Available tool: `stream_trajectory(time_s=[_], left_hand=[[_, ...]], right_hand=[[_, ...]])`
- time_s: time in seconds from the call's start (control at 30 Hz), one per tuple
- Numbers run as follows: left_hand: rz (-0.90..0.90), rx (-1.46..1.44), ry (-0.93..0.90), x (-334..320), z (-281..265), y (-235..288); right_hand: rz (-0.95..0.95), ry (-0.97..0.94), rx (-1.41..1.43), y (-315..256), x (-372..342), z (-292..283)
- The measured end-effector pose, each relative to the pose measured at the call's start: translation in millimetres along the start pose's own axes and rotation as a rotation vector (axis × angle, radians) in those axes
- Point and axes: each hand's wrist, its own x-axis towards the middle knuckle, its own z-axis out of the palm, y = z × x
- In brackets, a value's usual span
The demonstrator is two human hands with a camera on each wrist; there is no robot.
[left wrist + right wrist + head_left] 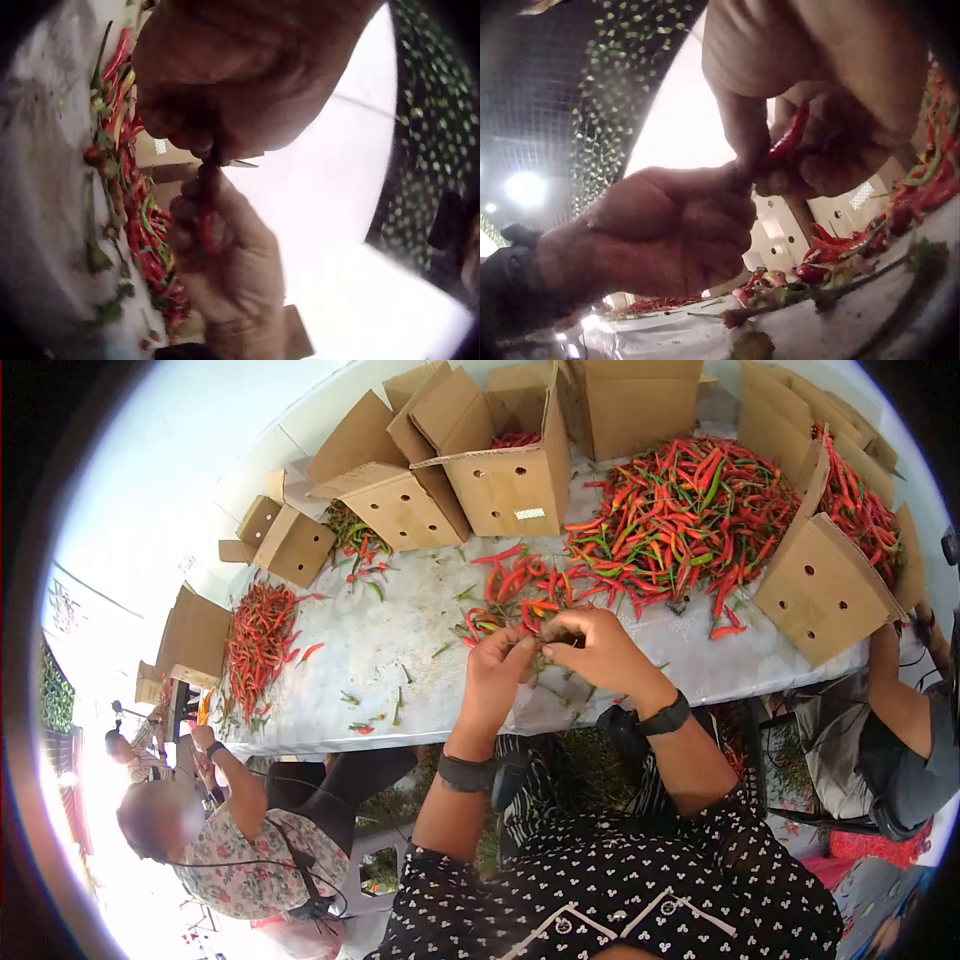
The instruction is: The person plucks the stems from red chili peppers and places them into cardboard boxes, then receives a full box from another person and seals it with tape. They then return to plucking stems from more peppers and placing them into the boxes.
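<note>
Both hands meet over the near edge of a pile of chili peppers, fingertips close together. My right hand point(610, 650) holds a red chili pepper point(789, 141) in its curled fingers, the pepper's free end pointing up in the right wrist view. From the other side my left hand point(492, 678) pinches at the pepper's stem end, thumb against curled fingers. The left wrist view also shows the red pepper lying along the right palm; its stem end is hidden between the fingertips. Loose red peppers point(515, 580) lie just beyond the hands.
A large heap of red and green chilies point(690, 510) lies at the back right. Cardboard boxes point(510, 485) line the far edge; one box point(825, 600) at right is full of chilies. Stem scraps dot the white-covered table point(340, 670). Another person point(260, 850) sits at left, another at right.
</note>
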Motion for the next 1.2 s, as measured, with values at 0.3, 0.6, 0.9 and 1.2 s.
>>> stream_trajectory(time_s=[0.3,0.6,0.9,1.2], left_hand=[[-0.136,-0.269,-0.369,29,-17,25],[0.654,1.39,-0.302,87,8,11],[0.447,0.966,-0.236,86,1,23],[0.152,0.539,-0.257,68,23,41]], right_hand=[[0.238,0.067,0.833,17,-5,-47],[0.353,0.355,0.968,29,2,-38],[0.282,0.334,0.418,25,1,-27],[0.125,0.253,0.088,20,2,-17]])
